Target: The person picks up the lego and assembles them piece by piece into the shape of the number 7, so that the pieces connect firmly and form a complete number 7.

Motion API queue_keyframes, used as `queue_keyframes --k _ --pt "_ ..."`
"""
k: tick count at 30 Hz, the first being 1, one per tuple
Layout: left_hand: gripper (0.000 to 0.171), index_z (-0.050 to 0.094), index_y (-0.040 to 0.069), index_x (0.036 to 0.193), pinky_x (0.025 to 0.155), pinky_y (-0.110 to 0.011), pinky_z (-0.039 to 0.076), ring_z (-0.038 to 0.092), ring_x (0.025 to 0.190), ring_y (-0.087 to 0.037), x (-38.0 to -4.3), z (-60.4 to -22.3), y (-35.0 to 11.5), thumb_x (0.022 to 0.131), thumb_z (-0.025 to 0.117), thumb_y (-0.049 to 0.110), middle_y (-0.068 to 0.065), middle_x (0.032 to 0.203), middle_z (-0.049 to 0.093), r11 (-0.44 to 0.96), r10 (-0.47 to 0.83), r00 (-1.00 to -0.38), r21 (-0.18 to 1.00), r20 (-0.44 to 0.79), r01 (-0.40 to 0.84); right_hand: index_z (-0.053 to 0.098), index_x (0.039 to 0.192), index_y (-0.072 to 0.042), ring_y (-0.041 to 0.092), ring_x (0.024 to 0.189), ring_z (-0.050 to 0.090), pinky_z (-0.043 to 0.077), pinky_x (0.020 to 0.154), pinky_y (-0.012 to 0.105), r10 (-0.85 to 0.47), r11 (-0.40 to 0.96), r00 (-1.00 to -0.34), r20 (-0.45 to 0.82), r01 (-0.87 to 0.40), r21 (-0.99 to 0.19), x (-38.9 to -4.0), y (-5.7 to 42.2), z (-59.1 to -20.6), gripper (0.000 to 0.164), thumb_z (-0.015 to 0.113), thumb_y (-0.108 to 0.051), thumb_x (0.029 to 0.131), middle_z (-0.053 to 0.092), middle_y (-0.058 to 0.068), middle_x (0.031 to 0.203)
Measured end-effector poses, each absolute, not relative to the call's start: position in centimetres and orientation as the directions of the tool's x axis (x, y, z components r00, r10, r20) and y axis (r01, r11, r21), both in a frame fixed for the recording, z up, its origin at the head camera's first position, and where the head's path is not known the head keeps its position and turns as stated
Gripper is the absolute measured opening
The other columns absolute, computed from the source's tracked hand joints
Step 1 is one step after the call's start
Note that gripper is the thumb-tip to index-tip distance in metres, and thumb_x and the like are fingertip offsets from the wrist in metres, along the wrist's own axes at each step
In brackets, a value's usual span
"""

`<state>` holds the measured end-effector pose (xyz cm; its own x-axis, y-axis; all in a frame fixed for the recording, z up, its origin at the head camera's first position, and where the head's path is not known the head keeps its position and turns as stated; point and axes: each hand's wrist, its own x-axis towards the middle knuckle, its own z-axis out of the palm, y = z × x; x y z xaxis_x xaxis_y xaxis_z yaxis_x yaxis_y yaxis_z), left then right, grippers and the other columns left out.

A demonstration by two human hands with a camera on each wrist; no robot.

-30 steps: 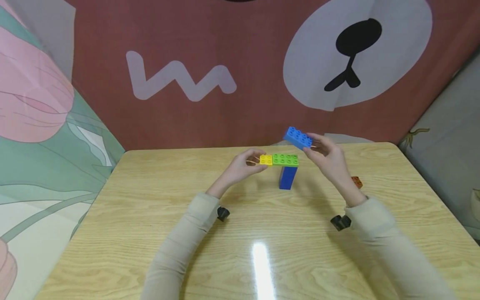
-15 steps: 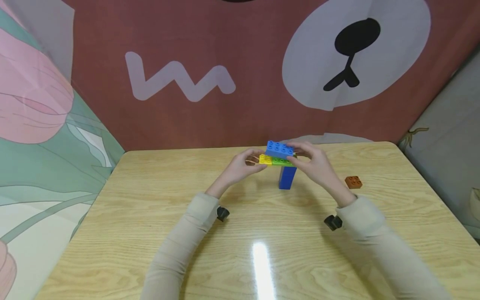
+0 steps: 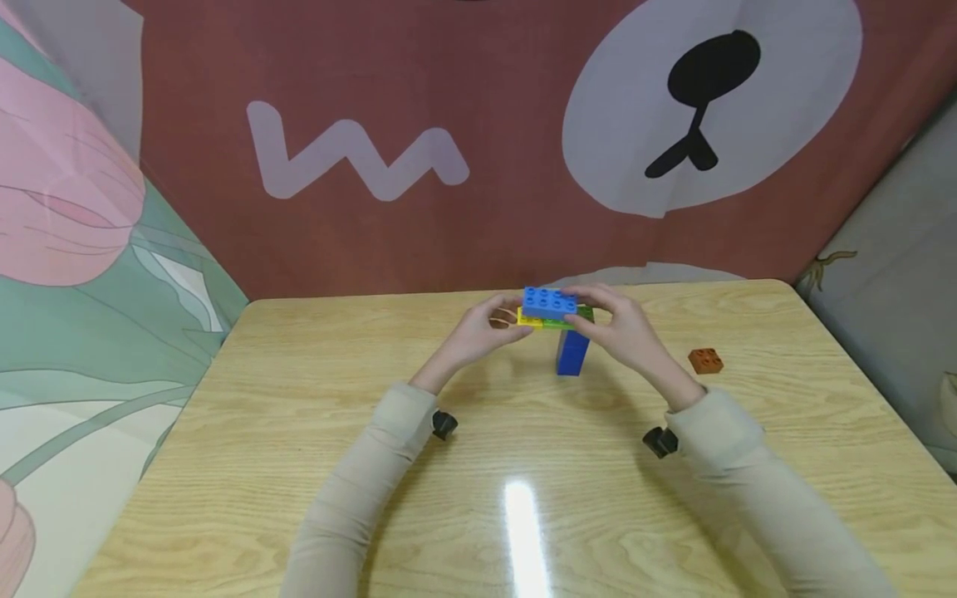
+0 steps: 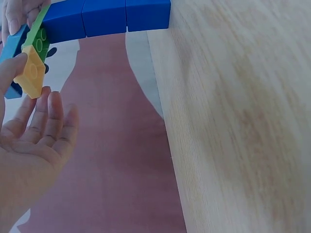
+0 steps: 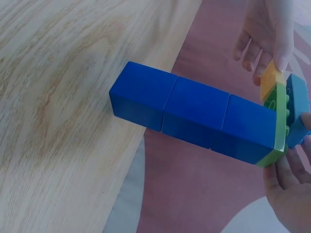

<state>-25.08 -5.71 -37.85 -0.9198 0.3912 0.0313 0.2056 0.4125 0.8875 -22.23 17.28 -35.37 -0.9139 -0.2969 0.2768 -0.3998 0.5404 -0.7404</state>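
Observation:
A column of three dark blue bricks (image 5: 194, 111) stands upright on the table, with a flat green brick (image 5: 279, 119) on top. The green brick overhangs leftward, and a small yellow brick (image 4: 32, 73) joins its free end. My left hand (image 3: 482, 328) pinches that yellow brick between thumb and fingertips. My right hand (image 3: 616, 324) grips the right end of a lighter blue brick (image 3: 549, 303) lying over the yellow and green ones. In the right wrist view, green studs show in a narrow gap under the lighter blue brick.
An orange-brown brick (image 3: 706, 360) lies on the wooden table (image 3: 299, 465), right of the column. Behind the table's far edge hangs a reddish-brown cloth (image 3: 359, 241) with a cartoon print. Small black devices sit at both cuffs.
My right hand has carried the lighter blue brick left and down, from above right of the column to over the yellow and green bricks. My left hand has stayed in place.

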Motion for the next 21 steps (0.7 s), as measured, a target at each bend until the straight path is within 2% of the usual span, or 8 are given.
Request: queue_keyframes --k 21 --pt "0.052 0.051 0.010 0.134 0.097 -0.037 0.050 0.058 0.110 -0.025 -25.08 -37.84 -5.73 0.087 0.070 0.023 -0.011 0.126 0.058 0.401 0.393 -0.918 0.888 0.053 0.223 0.057 0.130 -0.005 0.034 0.117 0.053 0.047 0.094 0.052 -0.351 0.545 -0.892 0.285 -0.442 -0.713 -22.32 17.18 -35.54 0.040 0.064 -0.010 0.091 0.053 0.018 0.133"
